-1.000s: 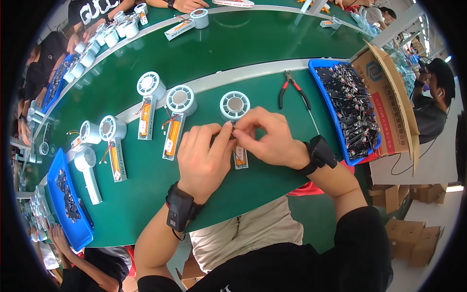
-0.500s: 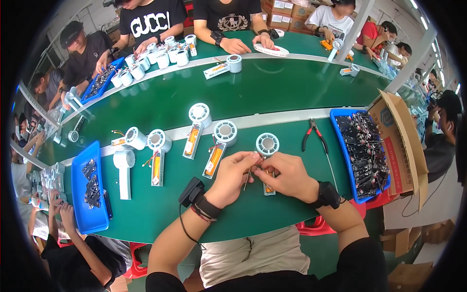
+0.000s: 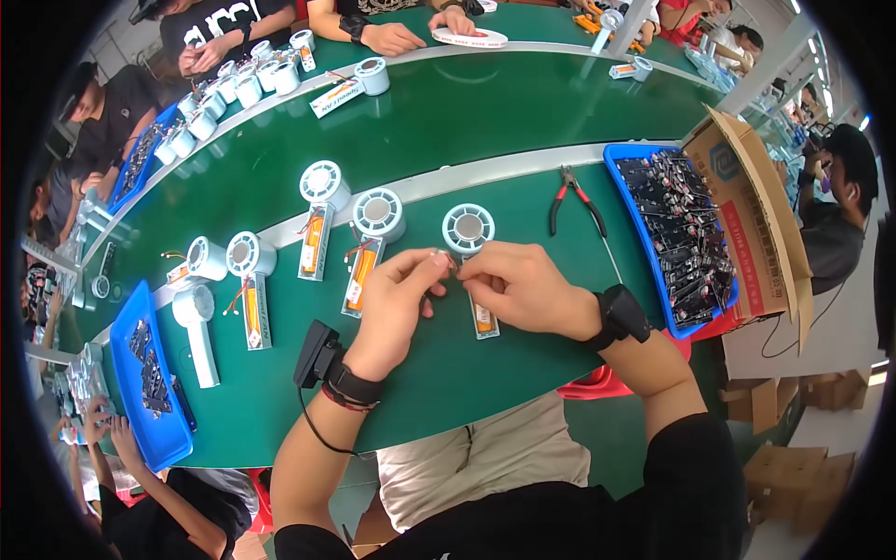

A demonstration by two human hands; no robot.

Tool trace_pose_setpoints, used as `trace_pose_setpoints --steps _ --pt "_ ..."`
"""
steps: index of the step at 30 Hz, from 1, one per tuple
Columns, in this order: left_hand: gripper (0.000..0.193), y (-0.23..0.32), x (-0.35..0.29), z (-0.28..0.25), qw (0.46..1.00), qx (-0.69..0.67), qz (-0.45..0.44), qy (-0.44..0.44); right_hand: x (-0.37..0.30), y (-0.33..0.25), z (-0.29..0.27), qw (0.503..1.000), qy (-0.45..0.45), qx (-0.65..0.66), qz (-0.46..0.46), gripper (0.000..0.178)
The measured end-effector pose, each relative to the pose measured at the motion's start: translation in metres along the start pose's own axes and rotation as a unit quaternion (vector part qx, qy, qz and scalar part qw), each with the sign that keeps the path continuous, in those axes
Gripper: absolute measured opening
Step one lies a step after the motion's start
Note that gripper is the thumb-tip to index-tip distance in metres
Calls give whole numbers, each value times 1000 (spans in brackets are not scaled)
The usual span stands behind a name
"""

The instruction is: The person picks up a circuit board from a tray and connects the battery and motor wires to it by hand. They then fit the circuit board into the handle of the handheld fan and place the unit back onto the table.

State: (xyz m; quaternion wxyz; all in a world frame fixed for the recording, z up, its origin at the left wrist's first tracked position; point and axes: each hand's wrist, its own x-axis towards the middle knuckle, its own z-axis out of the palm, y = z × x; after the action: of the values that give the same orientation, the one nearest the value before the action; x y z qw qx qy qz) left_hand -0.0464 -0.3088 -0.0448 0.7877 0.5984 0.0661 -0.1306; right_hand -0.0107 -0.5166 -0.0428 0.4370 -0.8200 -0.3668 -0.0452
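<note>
My left hand [image 3: 399, 297] and my right hand [image 3: 530, 287] meet over the table, thumbs and forefingers pinched. Between their fingertips are thin reddish wires [image 3: 453, 265], small and partly hidden. Just beyond stands a handheld fan [image 3: 469, 229] with a round pale-blue head. Its handle, opened to an orange battery [image 3: 483, 320], passes beneath my right hand. To the left of my hands lies another opened fan [image 3: 379, 214], its handle close to my left hand.
More opened fans [image 3: 321, 182] and a closed white one [image 3: 194, 308] lie leftward. A blue tray [image 3: 140, 373] holds a few circuit boards; a fuller blue tray [image 3: 674, 322] is right, beside a cardboard box [image 3: 747, 215]. Red-handled pliers [image 3: 569, 191] and a screwdriver [image 3: 611, 259] lie nearby. Co-workers sit opposite.
The view has shifted, so the table things appear further left and higher. A thin strip seen below my left fingers before no longer shows. My hands stay together, pinching near the same fan.
</note>
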Motion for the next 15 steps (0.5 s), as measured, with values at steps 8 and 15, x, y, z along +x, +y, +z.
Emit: trace_pose_setpoints --steps 8,15 --pt "30 -4 0 3 998 -64 10 -13 -2 -7 -8 998 9 41 41 9" --pt "31 -7 1 3 990 -124 0 -69 -2 -6 -5 993 43 77 76 8"
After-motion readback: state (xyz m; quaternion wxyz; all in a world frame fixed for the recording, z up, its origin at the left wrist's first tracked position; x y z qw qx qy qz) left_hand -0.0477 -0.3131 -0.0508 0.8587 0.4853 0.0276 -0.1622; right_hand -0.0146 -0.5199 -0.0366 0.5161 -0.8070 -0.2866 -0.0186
